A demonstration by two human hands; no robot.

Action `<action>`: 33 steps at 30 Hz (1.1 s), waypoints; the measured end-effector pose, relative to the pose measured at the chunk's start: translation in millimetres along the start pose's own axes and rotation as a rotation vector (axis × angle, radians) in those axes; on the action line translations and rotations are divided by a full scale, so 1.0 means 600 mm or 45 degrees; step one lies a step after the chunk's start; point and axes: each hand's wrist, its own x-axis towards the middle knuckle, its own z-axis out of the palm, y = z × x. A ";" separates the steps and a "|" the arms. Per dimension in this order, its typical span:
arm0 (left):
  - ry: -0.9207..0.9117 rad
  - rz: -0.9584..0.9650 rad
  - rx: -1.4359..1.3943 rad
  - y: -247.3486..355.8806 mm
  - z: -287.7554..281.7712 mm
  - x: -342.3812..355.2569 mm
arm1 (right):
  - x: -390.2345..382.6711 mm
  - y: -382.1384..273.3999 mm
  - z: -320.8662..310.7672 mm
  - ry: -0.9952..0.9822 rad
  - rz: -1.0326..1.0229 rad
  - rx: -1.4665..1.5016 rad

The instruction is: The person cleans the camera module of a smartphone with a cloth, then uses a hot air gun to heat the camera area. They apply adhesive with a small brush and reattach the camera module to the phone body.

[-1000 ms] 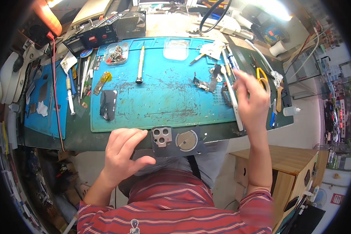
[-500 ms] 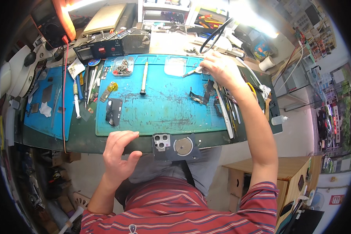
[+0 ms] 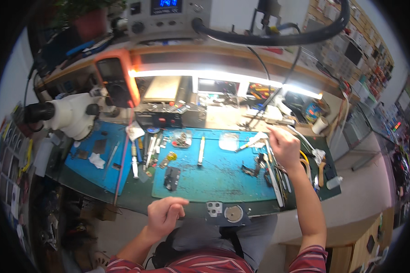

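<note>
Right hand [image 3: 282, 146] extended over mat [image 3: 214, 177] (fingers curled); left hand [image 3: 165, 214] loose.

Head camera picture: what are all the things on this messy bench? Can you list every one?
work mat: 1, blue, middle of the bench
smaller mat: 1, blue, left part of the bench
microscope: 1, white, far left
multimeter: 1, orange, standing behind the microscope
phone back: 1, dark, front edge of the bench
dark flat part: 1, black, on the work mat's left side
slim tool: 1, silvery, lying on the work mat
lamp strip: 1, bright white, under the shelf
paper cup: 1, white, back right
left hand: 1, at the front edge, holding nothing
right hand: 1, over the mat's right edge; its grip is unclear
</note>
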 end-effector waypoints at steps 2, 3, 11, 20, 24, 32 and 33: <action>0.069 0.102 0.055 0.018 -0.026 0.044 | 0.003 0.001 0.004 0.115 0.134 0.167; 0.195 0.232 0.145 0.019 -0.037 0.081 | 0.006 -0.002 0.002 0.175 0.198 0.240; 0.943 1.022 1.344 0.094 -0.220 0.486 | -0.010 0.024 0.030 0.488 0.284 0.567; 0.925 0.695 1.957 0.107 -0.218 0.579 | -0.032 0.041 0.012 0.444 0.298 0.491; 0.881 0.698 1.970 0.115 -0.199 0.577 | -0.035 0.034 -0.001 0.395 0.329 0.509; 0.674 0.843 1.901 0.110 -0.220 0.568 | -0.028 0.028 0.007 0.384 0.288 0.456; 0.653 0.879 1.905 0.111 -0.227 0.566 | -0.027 0.026 0.007 0.340 0.323 0.468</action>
